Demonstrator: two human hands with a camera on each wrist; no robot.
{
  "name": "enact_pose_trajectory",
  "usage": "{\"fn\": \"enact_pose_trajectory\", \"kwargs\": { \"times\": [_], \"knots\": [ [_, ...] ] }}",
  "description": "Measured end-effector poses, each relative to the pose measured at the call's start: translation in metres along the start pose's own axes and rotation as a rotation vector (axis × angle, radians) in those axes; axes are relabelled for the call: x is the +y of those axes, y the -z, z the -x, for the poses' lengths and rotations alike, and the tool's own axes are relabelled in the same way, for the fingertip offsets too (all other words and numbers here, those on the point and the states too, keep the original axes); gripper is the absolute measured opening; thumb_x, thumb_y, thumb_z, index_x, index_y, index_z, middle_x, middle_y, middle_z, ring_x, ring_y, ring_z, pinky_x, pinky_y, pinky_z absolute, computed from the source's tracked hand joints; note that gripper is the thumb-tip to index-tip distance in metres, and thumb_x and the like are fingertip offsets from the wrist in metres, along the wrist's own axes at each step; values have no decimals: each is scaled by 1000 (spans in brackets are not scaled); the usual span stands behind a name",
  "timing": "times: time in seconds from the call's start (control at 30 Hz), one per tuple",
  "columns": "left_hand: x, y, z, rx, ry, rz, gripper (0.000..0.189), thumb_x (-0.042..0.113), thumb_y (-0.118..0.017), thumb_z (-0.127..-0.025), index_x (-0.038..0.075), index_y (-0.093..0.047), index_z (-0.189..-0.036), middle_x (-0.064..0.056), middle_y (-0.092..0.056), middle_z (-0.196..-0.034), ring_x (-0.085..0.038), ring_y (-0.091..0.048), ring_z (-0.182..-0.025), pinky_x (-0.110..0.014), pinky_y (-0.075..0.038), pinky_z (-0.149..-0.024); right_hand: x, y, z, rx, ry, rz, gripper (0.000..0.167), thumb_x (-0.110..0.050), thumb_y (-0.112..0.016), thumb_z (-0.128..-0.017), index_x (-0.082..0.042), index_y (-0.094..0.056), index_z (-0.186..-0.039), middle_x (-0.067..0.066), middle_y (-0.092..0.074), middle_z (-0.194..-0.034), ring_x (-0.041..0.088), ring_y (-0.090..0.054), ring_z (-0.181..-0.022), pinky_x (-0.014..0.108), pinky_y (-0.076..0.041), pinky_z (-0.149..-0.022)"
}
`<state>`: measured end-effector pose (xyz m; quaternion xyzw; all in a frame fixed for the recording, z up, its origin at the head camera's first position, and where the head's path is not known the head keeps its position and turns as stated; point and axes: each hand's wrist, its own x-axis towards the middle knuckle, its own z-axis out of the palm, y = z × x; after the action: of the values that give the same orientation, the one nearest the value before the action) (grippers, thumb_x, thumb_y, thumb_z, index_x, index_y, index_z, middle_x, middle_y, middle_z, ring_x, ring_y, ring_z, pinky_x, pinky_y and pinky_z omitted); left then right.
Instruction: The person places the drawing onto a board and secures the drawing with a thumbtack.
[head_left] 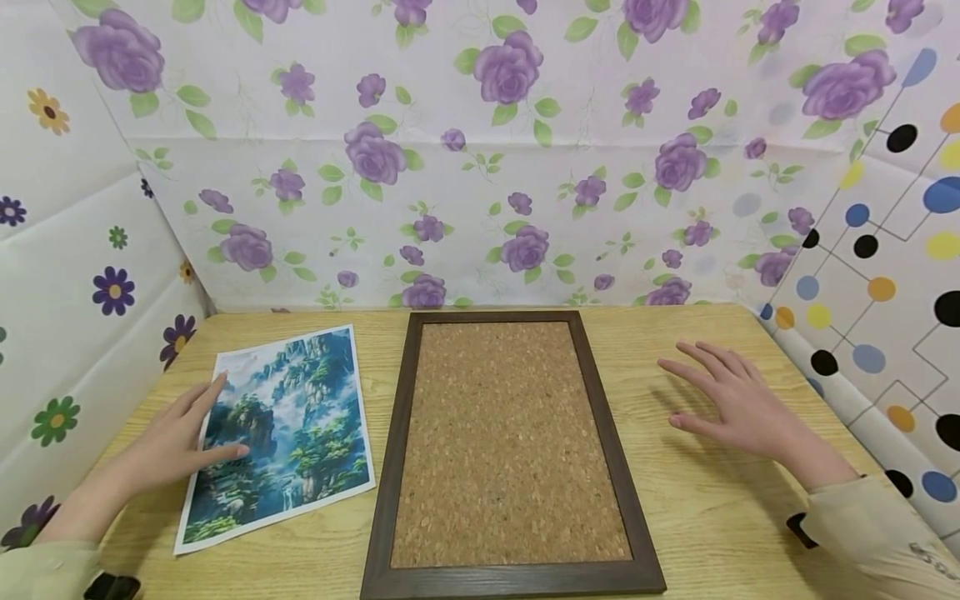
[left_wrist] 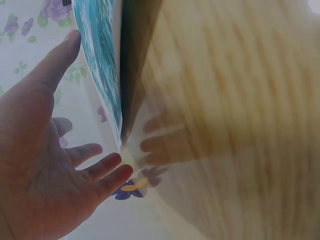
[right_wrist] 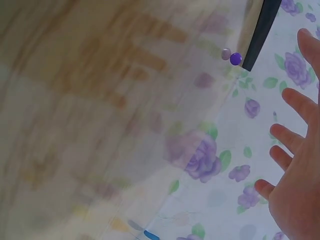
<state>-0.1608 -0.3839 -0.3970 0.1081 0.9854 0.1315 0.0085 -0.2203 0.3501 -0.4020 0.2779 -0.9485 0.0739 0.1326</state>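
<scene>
A landscape print (head_left: 288,421) of misty blue-green mountains lies slanted at the left of the table. My left hand (head_left: 168,437) is at its left edge, thumb over the picture and fingers spread loosely; whether it touches the paper I cannot tell. In the left wrist view, the left hand (left_wrist: 55,150) shows its palm beside the print (left_wrist: 100,55). A cork board (head_left: 510,450) in a dark brown frame (head_left: 513,581) lies in the middle. Right of the board, my right hand (head_left: 738,408) hovers with spread fingers and holds nothing; the right wrist view shows the right hand (right_wrist: 295,165) beyond a frame corner (right_wrist: 260,40).
The light wood-grain table (head_left: 637,333) is bounded by a purple-rose back wall (head_left: 450,192), a flowered left wall (head_left: 82,250) and a dotted right wall (head_left: 900,333). A small purple round spot (right_wrist: 235,59) shows near the frame corner; what it is I cannot tell.
</scene>
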Motion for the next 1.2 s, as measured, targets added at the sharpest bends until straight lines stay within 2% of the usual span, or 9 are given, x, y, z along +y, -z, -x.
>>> {"fn": "enact_pose_trajectory", "kwargs": {
  "times": [0.23,0.4,0.53,0.7,0.87,1.07,1.2],
  "knots": [
    [-3,-1,1,-49,58,76,116,45,-73,-86,-6,5,-156,-49,-19,-147,-70,-27,-125,-80,-28,-96,0,-2,0,3,-3,-6,78,-48,-75,-83,-31,-41,-151,11,-31,-161,42,-27,-145,69,-23,-106],
    [-6,-2,1,-66,100,79,122,48,-75,-83,-9,6,-154,-52,-19,-144,-71,-26,-124,-79,-28,-97,-3,-2,0,8,4,-15,76,-47,-75,-84,-29,-42,-151,12,-33,-160,44,-29,-143,69,-23,-106],
    [-7,-4,1,-52,108,92,127,47,-79,-80,-9,7,-154,-54,-21,-142,-72,-28,-123,-79,-29,-97,-5,-2,0,11,-4,-20,75,-46,-76,-84,-28,-44,-150,14,-35,-158,44,-29,-142,69,-23,-107],
    [-3,-4,1,-32,109,164,130,43,-82,-78,-4,12,-155,-51,-24,-142,-69,-30,-123,-78,-30,-96,-7,-1,-1,1,-11,-33,73,-45,-75,-84,-26,-46,-149,13,-36,-157,44,-29,-143,68,-23,-107],
    [-1,-2,0,-56,134,194,130,41,-82,-79,-7,14,-153,-52,-21,-143,-68,-28,-125,-77,-29,-97,-7,-1,-1,-3,-2,-38,72,-45,-75,-84,-24,-48,-148,14,-36,-157,44,-30,-142,68,-23,-107],
    [1,1,-2,-61,140,188,129,39,-83,-78,-15,9,-151,-52,-31,-138,-66,-38,-121,-74,-35,-96,-7,-3,-1,1,7,-40,71,-44,-76,-84,-23,-50,-146,15,-37,-156,44,-30,-141,67,-24,-106],
    [2,4,-4,-81,194,185,128,40,-83,-78,-21,4,-148,-51,-37,-133,-65,-36,-119,-73,-36,-95,-6,-3,-1,2,9,-36,69,-44,-76,-84,-21,-51,-145,15,-38,-155,45,-32,-140,68,-24,-105]
  ]
}}
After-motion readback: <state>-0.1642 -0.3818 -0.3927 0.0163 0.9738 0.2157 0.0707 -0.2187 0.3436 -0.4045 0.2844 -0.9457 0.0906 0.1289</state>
